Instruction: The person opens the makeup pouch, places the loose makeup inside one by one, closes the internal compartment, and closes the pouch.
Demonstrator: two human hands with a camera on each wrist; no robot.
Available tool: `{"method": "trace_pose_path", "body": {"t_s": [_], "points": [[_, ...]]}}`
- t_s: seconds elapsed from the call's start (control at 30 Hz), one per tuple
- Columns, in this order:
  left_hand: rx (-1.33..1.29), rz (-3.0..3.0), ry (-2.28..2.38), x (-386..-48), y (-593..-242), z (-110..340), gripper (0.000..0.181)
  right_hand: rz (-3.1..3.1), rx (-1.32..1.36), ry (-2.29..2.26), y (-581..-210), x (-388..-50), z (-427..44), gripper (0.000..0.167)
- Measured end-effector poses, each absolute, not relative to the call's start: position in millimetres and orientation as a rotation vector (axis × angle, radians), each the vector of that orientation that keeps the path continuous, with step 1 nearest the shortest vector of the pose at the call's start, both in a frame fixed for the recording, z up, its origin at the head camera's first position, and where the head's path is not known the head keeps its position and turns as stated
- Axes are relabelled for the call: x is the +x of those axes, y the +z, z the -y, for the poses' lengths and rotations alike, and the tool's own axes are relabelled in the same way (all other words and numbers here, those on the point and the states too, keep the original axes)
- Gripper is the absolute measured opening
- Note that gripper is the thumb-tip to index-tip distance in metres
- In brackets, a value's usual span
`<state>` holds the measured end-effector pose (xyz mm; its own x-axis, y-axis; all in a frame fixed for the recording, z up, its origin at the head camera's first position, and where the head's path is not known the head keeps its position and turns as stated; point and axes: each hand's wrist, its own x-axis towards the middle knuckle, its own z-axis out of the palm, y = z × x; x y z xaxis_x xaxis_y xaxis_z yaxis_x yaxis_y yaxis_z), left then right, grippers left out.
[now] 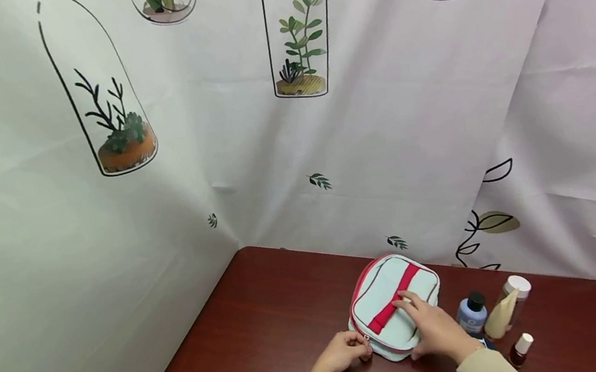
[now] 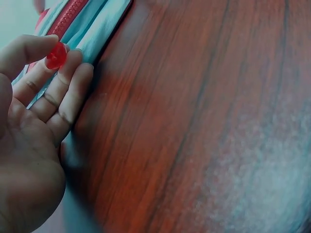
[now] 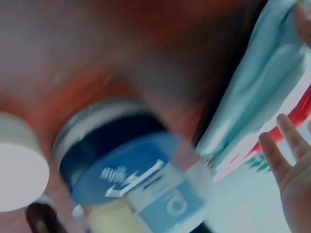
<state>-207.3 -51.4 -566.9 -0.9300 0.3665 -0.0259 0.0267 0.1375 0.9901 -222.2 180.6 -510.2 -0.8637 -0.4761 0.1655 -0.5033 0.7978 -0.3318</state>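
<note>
Pouch (image 1: 382, 288) of matt woven cloth, finely ribbed; zip teeth (image 2: 69, 15) plastic-looking, pull (image 2: 56, 56) glossy, translucent. Tabletop (image 1: 276, 316) wood-grained, smooth, with a sheen. Backdrop (image 1: 245, 136) matt cloth, creased.

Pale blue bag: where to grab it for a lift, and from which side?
Probably the red strap, near its middle, from above, pinching across its width: the bag lies on the tabletop, strap running diagonally over its upturned face. Avoid coming from the right in the head view; the blue bottle stands close there. Slack under the strap can't be judged.
</note>
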Motion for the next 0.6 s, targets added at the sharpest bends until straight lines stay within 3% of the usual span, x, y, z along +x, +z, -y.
{"method": "trace_pose_path", "body": {"t_s": [0.27,0.4,0.6], "points": [[0.35,-2.165,1.875,-207,-570,53,0.009,2.842,0.699,0.383,-515,-223,-195,0.027],[0.33,-2.205,1.898,-206,-566,50,0.01,2.792,0.627,0.373,-519,-222,-194,0.019],[0.338,-2.194,2.026,-199,-546,47,0.011,2.789,0.503,0.395,-523,-224,-189,0.025]]}}
